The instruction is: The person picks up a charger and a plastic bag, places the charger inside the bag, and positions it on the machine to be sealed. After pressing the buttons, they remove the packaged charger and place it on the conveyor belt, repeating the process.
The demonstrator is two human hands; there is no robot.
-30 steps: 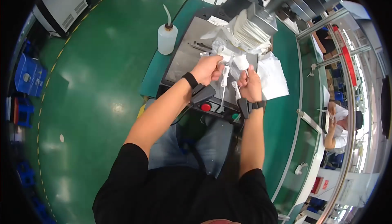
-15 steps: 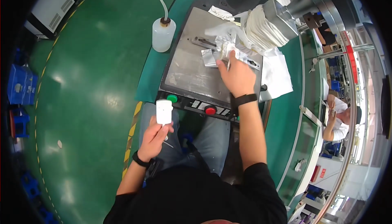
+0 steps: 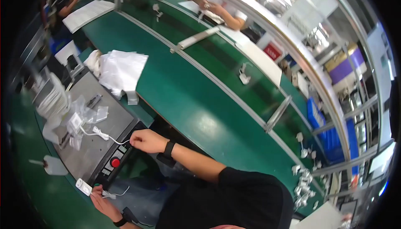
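Note:
My left hand (image 3: pixel 101 199), at the lower left beside the press's front edge, is closed on a small white plastic block (image 3: pixel 84 187) like a charger. A tied white cord (image 3: pixel 109 194) hangs beside that hand. My right hand (image 3: pixel 146 141) pinches the end of a white cable (image 3: pixel 100 133) over the front of the metal plate (image 3: pixel 109 113). This cable has a bundled part and runs back to a second white block (image 3: pixel 75 121), which lies among clear plastic bags (image 3: pixel 87 106) on the plate.
A red button (image 3: pixel 115 162) is on the press's front panel. White bags (image 3: pixel 124 71) lie behind the plate, a squeeze bottle (image 3: pixel 55 165) at its left. A green conveyor (image 3: pixel 238 116) runs past, carrying white cabled pieces (image 3: pixel 304 189). Another person's arm (image 3: pixel 227 18) is across it.
The view has swung to the right. My right hand has come off the bagged pile on the plate and now draws a white cable toward me. My left hand still holds its white block.

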